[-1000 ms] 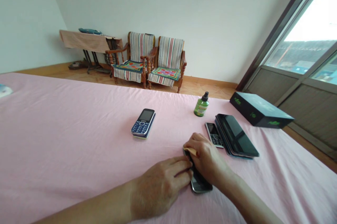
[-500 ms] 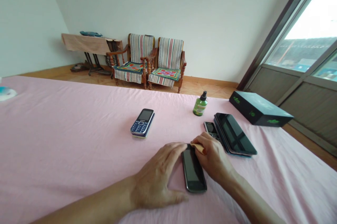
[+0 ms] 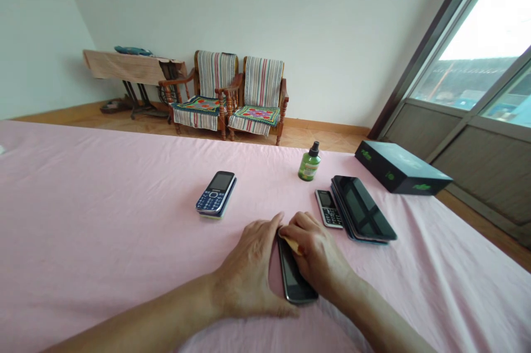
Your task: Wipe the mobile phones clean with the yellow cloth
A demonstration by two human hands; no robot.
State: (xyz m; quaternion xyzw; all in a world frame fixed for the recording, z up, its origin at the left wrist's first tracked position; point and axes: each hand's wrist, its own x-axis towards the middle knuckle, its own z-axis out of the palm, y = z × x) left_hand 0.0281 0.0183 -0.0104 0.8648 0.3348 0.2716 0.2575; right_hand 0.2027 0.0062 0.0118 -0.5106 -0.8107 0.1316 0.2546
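A black smartphone (image 3: 293, 278) lies face up on the pink sheet, its upper part partly covered by my hands. My left hand (image 3: 253, 270) spans its left side, fingertips by the top edge and thumb along the bottom edge, holding it lengthwise. In my right hand (image 3: 317, 253) a small yellow cloth (image 3: 292, 244) is pinched and pressed on the upper end of the screen. Just beyond that hand lies a silver-and-black keypad phone (image 3: 329, 209), beside a stack of dark tablets or large phones (image 3: 365, 209). A blue keypad phone (image 3: 215, 192) rests on another device farther left.
A green spray bottle (image 3: 309, 162) stands near the sheet's far edge. At the right is a black box (image 3: 402, 167) with green lettering. Two wooden armchairs (image 3: 257, 95) and a cloth-covered table (image 3: 128, 65) stand along the wall past the pink sheet (image 3: 103, 203).
My right hand has slid the cloth left across the top of the smartphone's screen. The silver keypad phone shows more fully. The whole view has shifted slightly.
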